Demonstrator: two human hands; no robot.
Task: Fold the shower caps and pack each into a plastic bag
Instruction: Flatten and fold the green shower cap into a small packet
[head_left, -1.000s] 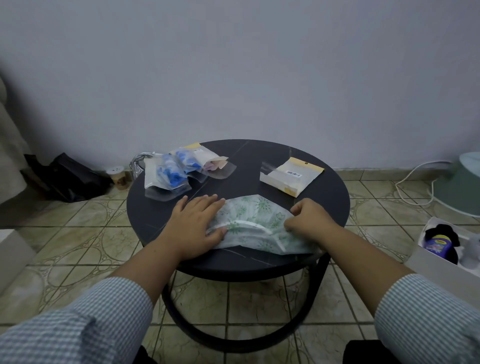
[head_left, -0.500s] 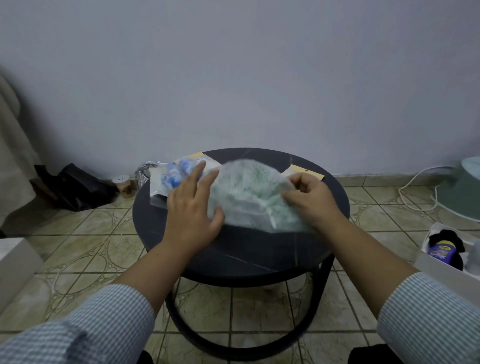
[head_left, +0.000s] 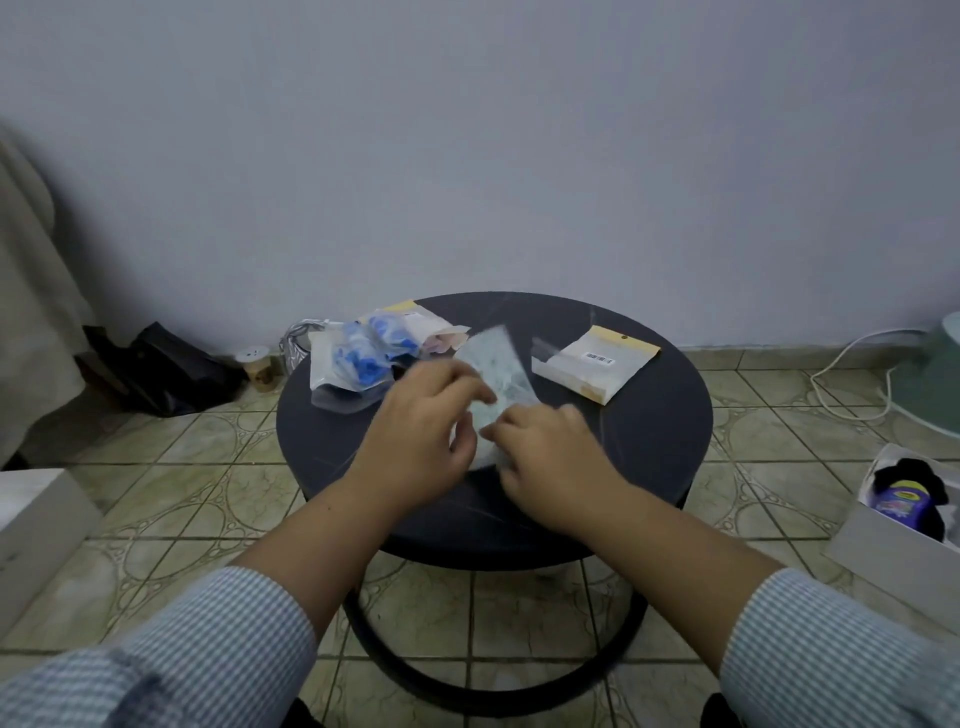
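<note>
Shower cap (head_left: 496, 371), green-printed and blurry, sits pinched between both hands: left hand (head_left: 431, 415), right hand (head_left: 545, 447), above the tabletop (head_left: 649, 441). Bags (head_left: 358, 364) at back left hold blue caps; flat packet (head_left: 592, 366) lies right.

I see my 2 hands meeting over the table's (head_left: 649, 457) middle, left hand (head_left: 421, 421) and right hand (head_left: 545, 441) both gripping the folded shower cap (head_left: 498, 374), packed bags (head_left: 363, 364) at the far left edge, plastic bag (head_left: 592, 369) at the far right edge, box (head_left: 883, 540) on the floor right of the table
</note>
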